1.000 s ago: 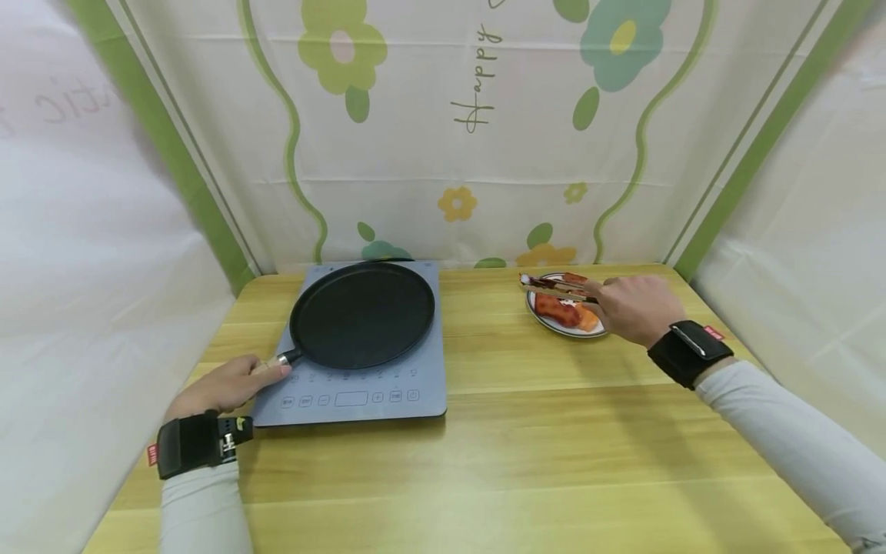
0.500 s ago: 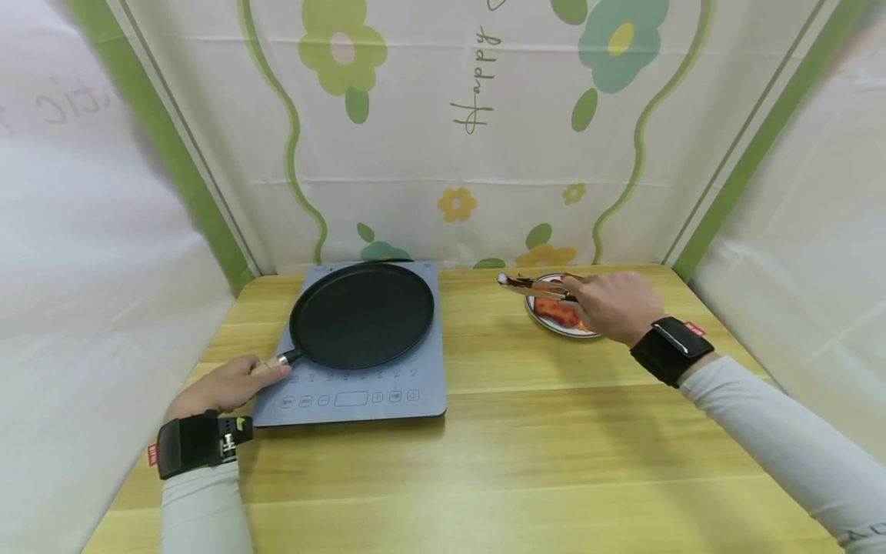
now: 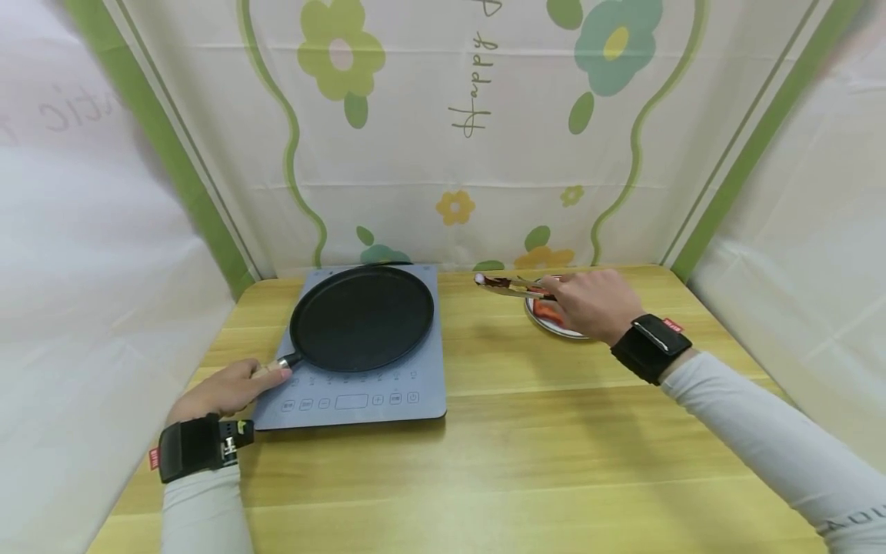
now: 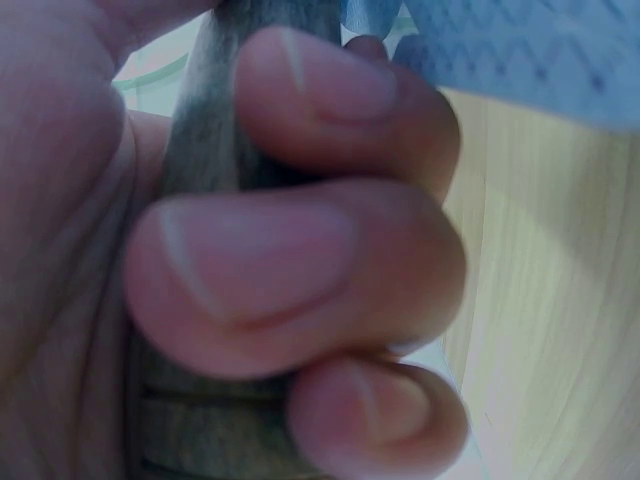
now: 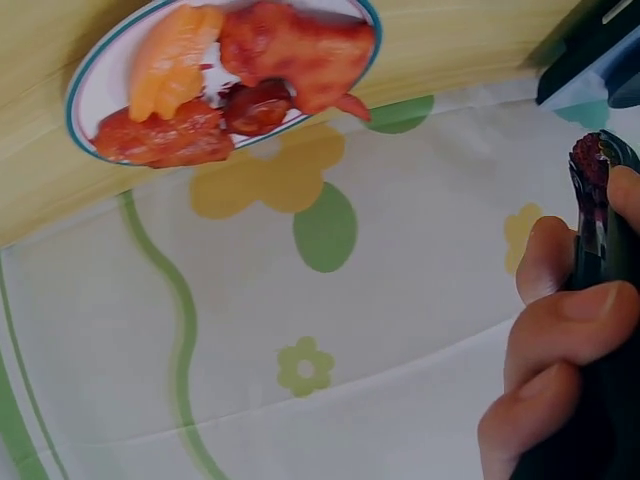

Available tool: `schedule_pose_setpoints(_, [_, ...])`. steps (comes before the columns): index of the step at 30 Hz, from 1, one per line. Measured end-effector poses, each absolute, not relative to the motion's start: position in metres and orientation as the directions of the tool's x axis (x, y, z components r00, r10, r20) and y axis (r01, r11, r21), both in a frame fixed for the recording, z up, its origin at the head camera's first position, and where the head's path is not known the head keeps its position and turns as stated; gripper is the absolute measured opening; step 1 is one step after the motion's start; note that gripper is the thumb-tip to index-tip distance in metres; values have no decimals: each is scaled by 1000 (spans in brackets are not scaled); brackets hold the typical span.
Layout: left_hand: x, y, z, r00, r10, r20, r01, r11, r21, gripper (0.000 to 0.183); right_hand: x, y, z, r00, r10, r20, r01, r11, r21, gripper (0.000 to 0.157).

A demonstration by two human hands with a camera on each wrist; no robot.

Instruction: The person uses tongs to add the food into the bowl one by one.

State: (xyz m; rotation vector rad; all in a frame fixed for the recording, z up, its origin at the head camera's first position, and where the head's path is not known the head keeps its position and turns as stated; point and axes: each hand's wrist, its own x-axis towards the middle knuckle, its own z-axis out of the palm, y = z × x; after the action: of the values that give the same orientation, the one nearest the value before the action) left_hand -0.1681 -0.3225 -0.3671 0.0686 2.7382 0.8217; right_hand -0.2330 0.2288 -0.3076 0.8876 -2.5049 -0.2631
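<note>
My left hand (image 3: 224, 388) grips the handle of a flat black frying pan (image 3: 362, 319). In the left wrist view its fingers (image 4: 290, 270) curl round that handle (image 4: 210, 130). The pan rests on a grey induction cooker (image 3: 408, 415) at the left. On the right, my right hand (image 3: 595, 305) holds tongs (image 3: 519, 292) pointing left, beyond the plate's edge. A small dark-red food piece (image 5: 588, 160) sits between the tong tips, with a whitish end showing in the head view. Behind and partly under this hand is a round plate (image 3: 564, 333) of food.
On the plate, the right wrist view shows reddish-brown meat pieces (image 5: 300, 50), an orange piece (image 5: 170, 60) and a dark glossy piece (image 5: 258, 108). Wooden tabletop (image 3: 498, 431) lies between cooker and plate. A flower-printed white curtain (image 3: 408, 154) hangs along the back and sides.
My right hand has moved left, carrying the tongs and the dark-red piece from over the plate towards the pan. The left hand keeps its grip on the handle.
</note>
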Motion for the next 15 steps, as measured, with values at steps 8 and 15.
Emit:
schedule_pose_setpoints(8, [-169, -321, -367, -958, 127, -258, -39, 831, 554, 53, -232, 213, -304, -677, -646, 352, -564, 763, 316, 19])
schedule_pose_setpoints(15, [-166, -320, -365, -960, 130, -249, -29, 837, 546, 52, -233, 199, -306, -661, -661, 356, -582, 751, 312, 25])
